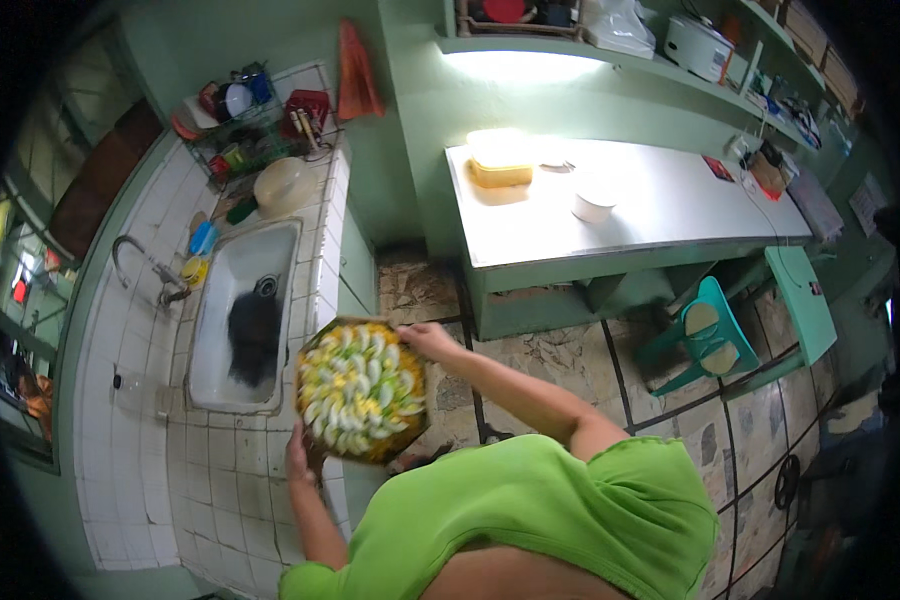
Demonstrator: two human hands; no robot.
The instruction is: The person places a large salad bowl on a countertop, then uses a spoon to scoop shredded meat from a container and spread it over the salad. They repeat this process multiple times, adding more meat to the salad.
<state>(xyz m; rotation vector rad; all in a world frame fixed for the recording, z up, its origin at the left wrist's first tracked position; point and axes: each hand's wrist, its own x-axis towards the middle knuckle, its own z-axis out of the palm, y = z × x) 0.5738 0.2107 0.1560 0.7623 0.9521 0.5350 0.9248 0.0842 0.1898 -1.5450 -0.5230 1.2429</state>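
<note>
From the head view, looking down, I have a wide, shallow woven tray (322, 352) between my two hands, carried just over the edge of the white-tiled surface (140, 470) beside the sink (232, 330). It is heaped with pale slices in white, yellow and green, laid in overlapping rings; I cannot tell exactly what food they are. My left hand (297, 455) is closed on the near rim, fingers curled under it, and my right hand (425, 338) is closed on the far rim at the upper right, arm reaching out across the floor (560, 360). So both hands are shut on the tray at roughly opposite sides. I judge the load moderately heavy for its size and the slices loose and slippery against each other, so any tilt would let them slide toward the low side. The tray itself looks stiff enough at the rim but, being woven, may flex in the middle, which is why opposite edges with fingers underneath seem the right hold, keeping it level. A dark pan (254, 335) sits in the sink, a tap (145, 265) stands at its left, and a dish rack (245, 125) stands further along. Well apart, a long pale table (670, 215) carries a yellow box (501, 172) and a white cup (593, 207).
</note>
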